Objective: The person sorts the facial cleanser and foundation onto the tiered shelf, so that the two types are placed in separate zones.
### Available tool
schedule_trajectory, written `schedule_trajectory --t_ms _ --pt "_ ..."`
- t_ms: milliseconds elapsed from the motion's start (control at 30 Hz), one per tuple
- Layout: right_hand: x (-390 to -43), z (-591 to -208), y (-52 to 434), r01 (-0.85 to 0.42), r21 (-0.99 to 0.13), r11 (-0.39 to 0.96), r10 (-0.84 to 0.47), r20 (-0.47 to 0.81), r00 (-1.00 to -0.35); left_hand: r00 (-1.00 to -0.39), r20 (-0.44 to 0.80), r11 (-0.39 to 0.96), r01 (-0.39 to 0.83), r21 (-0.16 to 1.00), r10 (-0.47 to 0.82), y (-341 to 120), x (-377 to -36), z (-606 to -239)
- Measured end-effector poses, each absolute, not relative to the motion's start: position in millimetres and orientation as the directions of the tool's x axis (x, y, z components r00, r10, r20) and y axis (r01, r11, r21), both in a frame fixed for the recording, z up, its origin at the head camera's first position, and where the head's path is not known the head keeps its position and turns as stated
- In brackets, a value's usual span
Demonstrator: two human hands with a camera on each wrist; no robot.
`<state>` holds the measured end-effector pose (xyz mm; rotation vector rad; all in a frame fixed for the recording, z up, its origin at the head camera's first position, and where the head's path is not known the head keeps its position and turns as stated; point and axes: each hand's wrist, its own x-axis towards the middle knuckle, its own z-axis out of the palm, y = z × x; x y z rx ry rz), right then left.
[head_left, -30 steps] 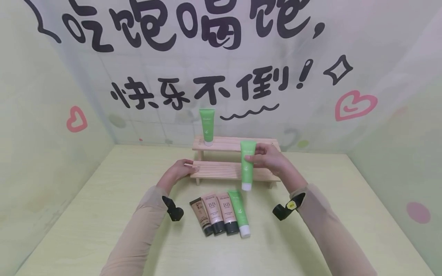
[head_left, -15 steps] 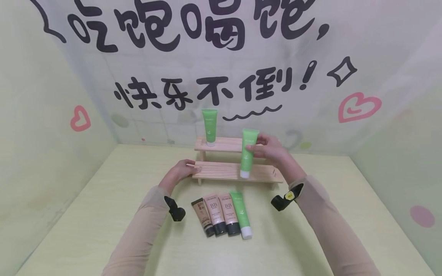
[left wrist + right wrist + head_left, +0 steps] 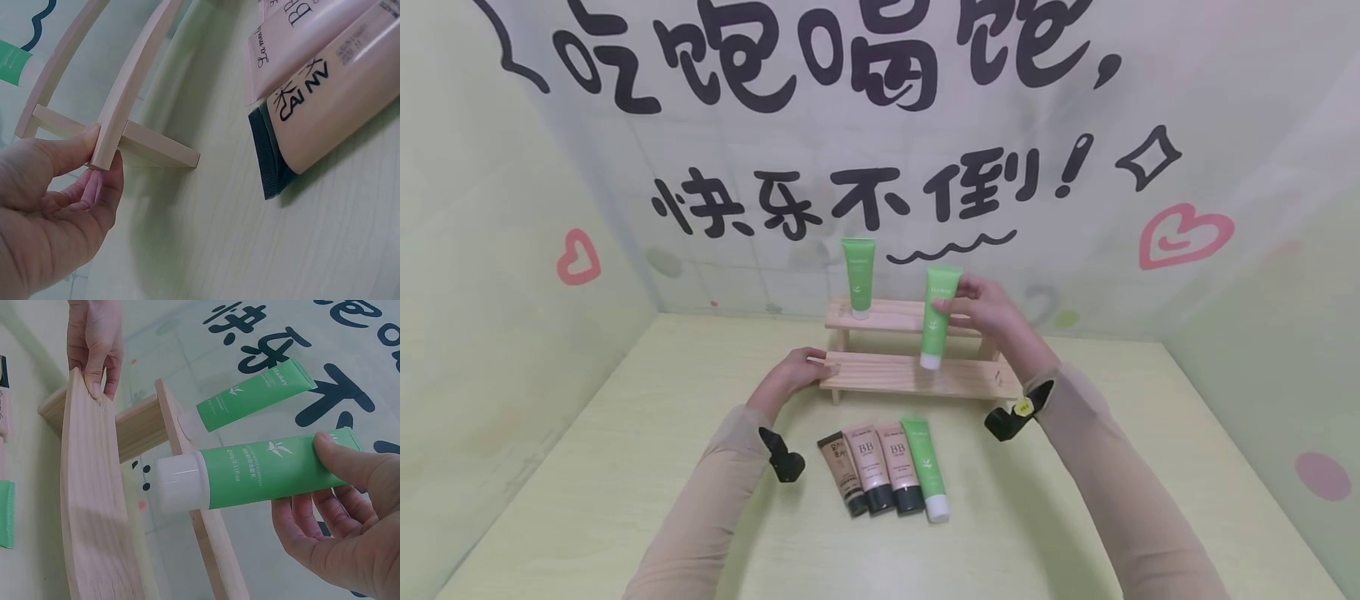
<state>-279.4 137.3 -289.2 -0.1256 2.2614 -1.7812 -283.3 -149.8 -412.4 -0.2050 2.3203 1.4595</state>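
Note:
My right hand (image 3: 981, 310) (image 3: 331, 512) pinches a green tube (image 3: 937, 317) (image 3: 250, 472) near its crimped top, white cap down, held in the air above the lower step of a small wooden two-step rack (image 3: 917, 375) (image 3: 94, 506). A second green tube (image 3: 858, 277) (image 3: 250, 397) stands cap-down on the top step at the left. My left hand (image 3: 793, 373) (image 3: 56, 200) grips the left end of the lower step (image 3: 125, 106), thumb on top and fingers under it.
Several tubes lie side by side on the pale green table (image 3: 625, 467) in front of the rack: a brown one (image 3: 842, 472) (image 3: 337, 106), two pink BB tubes (image 3: 883, 465), and a green tube (image 3: 925, 467) with a white cap. Printed walls close in the back and sides.
My right hand has carried the green tube up and back, from in front of the rack to above the lower step. The left hand has kept its hold on the step's end.

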Motion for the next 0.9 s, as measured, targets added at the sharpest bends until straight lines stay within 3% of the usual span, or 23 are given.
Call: schedule_trajectory --t_ms 333,600,900 --pt "-287.9 -285.2 132.5 0.084 -0.978 0.191 -0.155 -0.115 -0.981 -0.912 -0.402 0.419 -0.333 0.844 0.084 -149.2 -282.9 -412.2" --pt "-296.4 -289.6 135.8 -0.07 -0.969 0.237 -0.169 0.029 -0.985 -0.915 -0.395 0.411 -0.33 0.85 0.081 -149.9 -283.0 -412.4" --pt "-304.7 -292.5 138.3 -0.116 -0.969 0.218 -0.157 0.083 -0.984 -0.916 -0.395 0.403 -0.336 0.851 0.072 -149.3 -282.1 -413.3"
